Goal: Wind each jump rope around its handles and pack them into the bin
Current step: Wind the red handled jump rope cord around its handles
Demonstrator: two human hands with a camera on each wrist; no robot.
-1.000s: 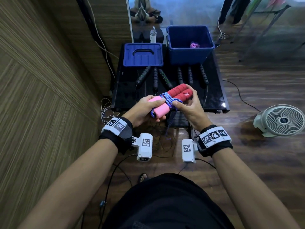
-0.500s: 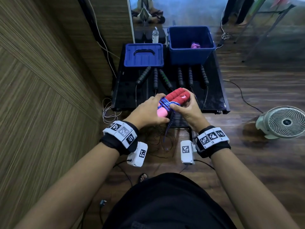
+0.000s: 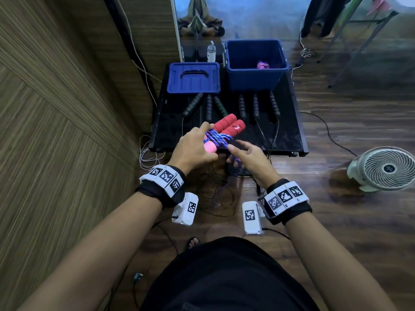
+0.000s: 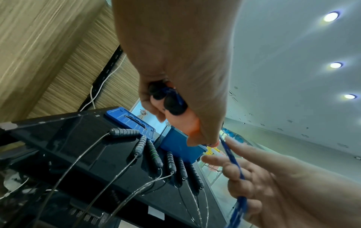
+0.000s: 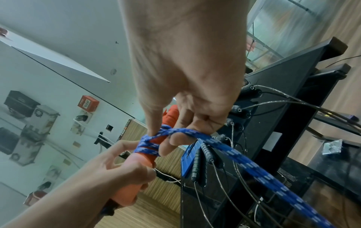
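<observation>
My left hand [image 3: 195, 147] grips the pink ends of two red-and-pink jump rope handles [image 3: 226, 125], held side by side above the near edge of the black table [image 3: 170, 131]. Blue braided rope [image 3: 219, 139] is wound around their middle. My right hand [image 3: 233, 150] is just right of the bundle and pinches the loose rope [image 5: 224, 146], which trails down toward the floor. In the left wrist view the rope [image 4: 232, 157] runs across my right fingers [image 4: 230, 168]. The open blue bin [image 3: 251, 79] stands at the table's far right with a pink bundle [image 3: 262, 65] inside.
The bin's blue lid [image 3: 193, 78] lies at the table's far left. Several black jump rope handles [image 3: 242, 106] lie in a row before the bin and lid, their thin cables hanging off the near edge. A white fan [image 3: 386, 169] sits on the floor at right. A wooden wall runs along the left.
My left hand has rolled over the top of the handles. My right hand has let go of the red ends and drawn back toward me, pulling the blue rope.
</observation>
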